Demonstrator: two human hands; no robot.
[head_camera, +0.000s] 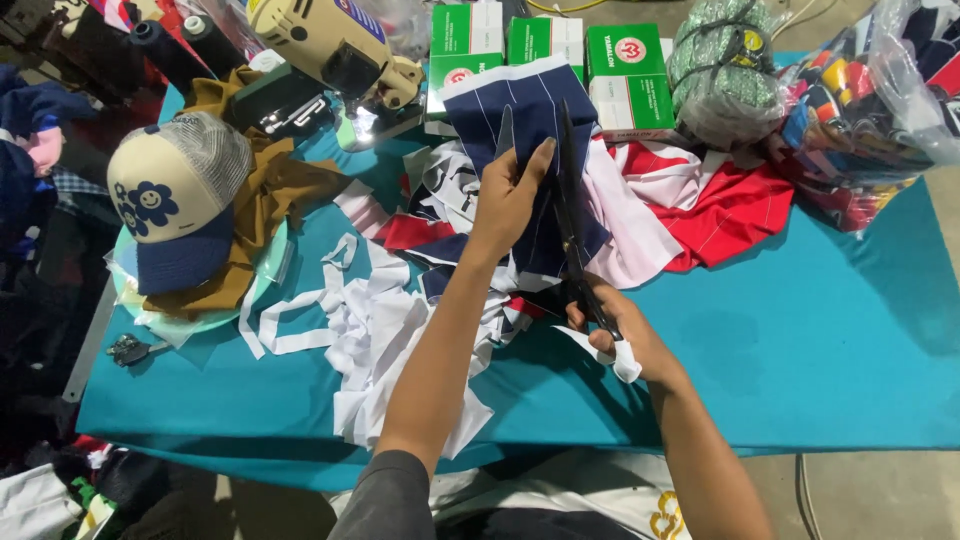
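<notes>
My left hand holds up a piece of navy blue fabric with thin white stripes over the middle of the teal table. My right hand grips the handles of long black scissors, whose blades point away from me and lie against the navy fabric. A small white scrap hangs at my right hand's fingers. Below the fabric lies a heap of white, navy and red offcuts.
A cream and navy cap with flower faces rests on brown cloth at the left. A beige cutting machine stands at the back, with green and white boxes, a netted green bundle, red fabric and bagged cloth.
</notes>
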